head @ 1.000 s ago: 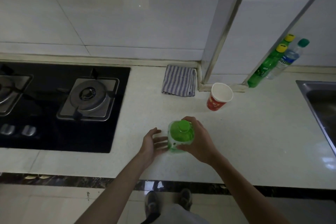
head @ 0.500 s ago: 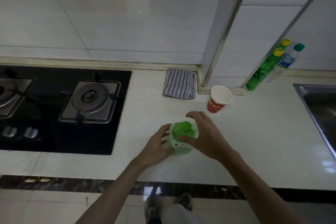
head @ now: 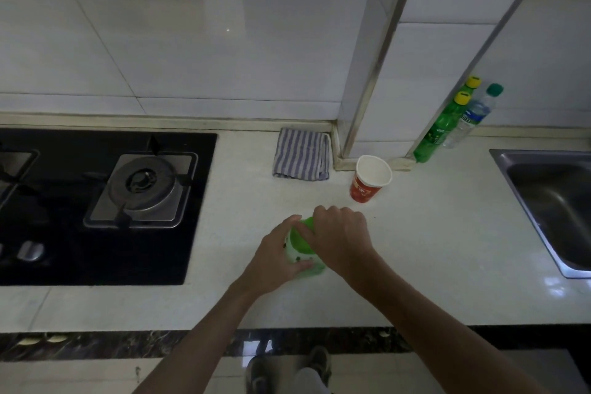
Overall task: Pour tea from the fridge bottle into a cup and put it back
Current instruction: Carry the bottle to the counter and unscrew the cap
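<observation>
Seemingly early in the task: a person stands at a white kitchen counter [head: 431,249] with the green tea bottle [head: 302,248] upright on it, near the front edge. Their left hand [head: 276,254] wraps round the bottle's body, steadying it, while the right hand [head: 339,233] curls over the green cap [head: 308,223], apparently to unscrew it. A red paper cup [head: 371,179] stands apart, behind and to the right, and looks empty. Pouring, recapping and returning the bottle to the fridge all appear left to do.
</observation>
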The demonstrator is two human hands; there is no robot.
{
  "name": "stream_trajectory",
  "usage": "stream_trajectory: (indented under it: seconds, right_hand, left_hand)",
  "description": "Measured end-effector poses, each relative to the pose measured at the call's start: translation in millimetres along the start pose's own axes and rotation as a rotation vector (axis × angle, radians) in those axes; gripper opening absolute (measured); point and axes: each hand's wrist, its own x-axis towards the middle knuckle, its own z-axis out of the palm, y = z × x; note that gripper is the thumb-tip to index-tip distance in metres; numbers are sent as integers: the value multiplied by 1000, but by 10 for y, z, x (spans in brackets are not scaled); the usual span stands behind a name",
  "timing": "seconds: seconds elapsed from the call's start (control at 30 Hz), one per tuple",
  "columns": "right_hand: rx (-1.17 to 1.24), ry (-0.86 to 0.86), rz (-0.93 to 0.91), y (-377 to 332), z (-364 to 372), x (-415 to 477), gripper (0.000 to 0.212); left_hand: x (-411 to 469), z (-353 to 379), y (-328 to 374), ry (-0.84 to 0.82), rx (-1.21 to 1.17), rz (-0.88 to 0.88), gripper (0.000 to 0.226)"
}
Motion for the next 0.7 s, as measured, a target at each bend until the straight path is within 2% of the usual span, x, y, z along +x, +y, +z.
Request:
stream_trajectory:
  seconds: [0.17, 0.27, 0.47, 0.6, 0.7]
  right_hand:
    - [13, 48, -119, 50, 38, -3, 48]
    - [-18, 63, -290, 136, 60, 3, 42]
    - [-73, -82, -527, 302, -60, 69, 59]
    - [-155, -80, -622, 304, -153, 101, 64]
    - [-156, -63, -647, 311, -174, 109, 66]
  left_hand:
    - [21, -22, 16, 3, -37, 40, 82]
    - [29, -29, 24, -1, -54, 50, 79]
    - [31, -3, 11, -4, -71, 59, 78]
    - [10, 37, -37, -2, -57, 27, 91]
    - [11, 35, -13, 1, -51, 22, 90]
